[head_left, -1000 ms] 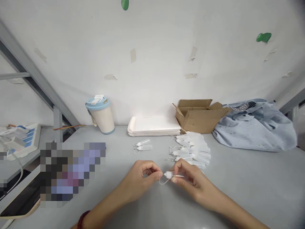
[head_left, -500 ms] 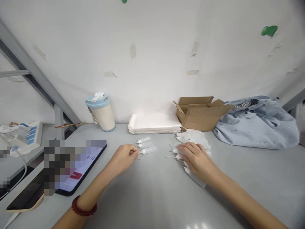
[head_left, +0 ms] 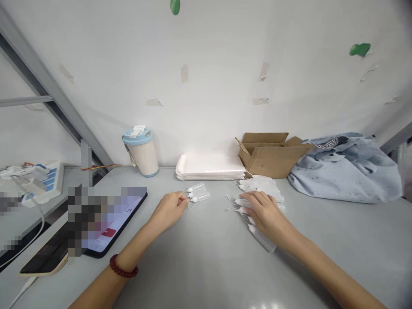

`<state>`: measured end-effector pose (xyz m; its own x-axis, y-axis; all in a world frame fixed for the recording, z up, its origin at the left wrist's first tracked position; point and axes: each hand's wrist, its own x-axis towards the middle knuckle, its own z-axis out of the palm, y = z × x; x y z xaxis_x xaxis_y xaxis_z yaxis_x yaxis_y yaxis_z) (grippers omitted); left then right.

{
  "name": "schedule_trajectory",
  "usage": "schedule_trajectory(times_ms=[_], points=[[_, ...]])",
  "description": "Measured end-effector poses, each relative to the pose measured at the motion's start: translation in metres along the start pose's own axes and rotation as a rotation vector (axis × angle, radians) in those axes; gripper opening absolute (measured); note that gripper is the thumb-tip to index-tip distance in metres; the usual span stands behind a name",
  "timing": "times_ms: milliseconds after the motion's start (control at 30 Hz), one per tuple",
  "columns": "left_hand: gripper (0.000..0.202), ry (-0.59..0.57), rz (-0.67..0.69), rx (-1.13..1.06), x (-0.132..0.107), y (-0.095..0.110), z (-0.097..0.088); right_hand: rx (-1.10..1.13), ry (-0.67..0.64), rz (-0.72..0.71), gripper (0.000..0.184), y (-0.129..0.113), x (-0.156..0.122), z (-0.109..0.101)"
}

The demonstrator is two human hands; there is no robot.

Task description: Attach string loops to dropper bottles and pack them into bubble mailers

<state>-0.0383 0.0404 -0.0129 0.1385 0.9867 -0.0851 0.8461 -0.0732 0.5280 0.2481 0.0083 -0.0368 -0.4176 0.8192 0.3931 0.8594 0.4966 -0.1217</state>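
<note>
Small translucent plastic dropper bottles with white nozzle caps and thin loop cords lie on the grey table. A little group of three (head_left: 198, 192) lies near the middle, and my left hand (head_left: 168, 210) is at its near side, fingertips at the nozzle ends. To the right, a larger heap of several such bottles (head_left: 261, 185) spreads out. My right hand (head_left: 265, 212) lies over that heap and covers its middle, with one bottle (head_left: 262, 238) sticking out below the palm.
Behind stand a stack of white trays (head_left: 210, 167), a lidded cup (head_left: 141, 154) and an open cardboard box (head_left: 272, 156). A blue-grey cloth bag (head_left: 346, 169) is at the right. A tablet (head_left: 112, 229), a phone (head_left: 45, 259) and a power strip (head_left: 41, 182) are at the left.
My hands have moved apart since a second ago. The bottle they held together now lies with the small group, and my right hand has moved onto the heap. Little differs in the last half second.
</note>
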Motion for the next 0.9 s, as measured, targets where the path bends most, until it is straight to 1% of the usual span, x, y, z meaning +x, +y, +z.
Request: schedule_trajectory(times_ms=[200,367,500,567,667,800,900], points=[[0.025,0.022,-0.007,0.011,-0.001,-0.001,0.001,0.067,0.022,-0.008,0.031,-0.001,0.000,-0.004],[0.022,0.085,-0.027,0.033,-0.001,-0.001,0.002,0.190,0.126,0.019,0.024,-0.004,0.002,-0.010],[0.024,0.090,0.023,-0.061,-0.007,0.008,0.002,0.299,0.233,0.028,0.018,-0.010,0.003,-0.017],[0.025,0.059,0.064,-0.166,-0.013,0.016,0.003,0.353,0.274,0.053,0.016,-0.014,0.002,-0.021],[0.025,-0.053,0.114,-0.357,-0.023,0.029,0.006,0.485,0.298,0.148,0.015,-0.021,0.001,-0.026],[0.035,-0.240,0.136,-0.566,-0.033,0.041,0.011,0.754,0.232,0.313,0.017,-0.031,0.001,-0.032],[0.035,-0.307,0.130,-0.659,-0.035,0.044,0.015,0.895,0.174,0.368,0.019,-0.036,0.001,-0.033]])
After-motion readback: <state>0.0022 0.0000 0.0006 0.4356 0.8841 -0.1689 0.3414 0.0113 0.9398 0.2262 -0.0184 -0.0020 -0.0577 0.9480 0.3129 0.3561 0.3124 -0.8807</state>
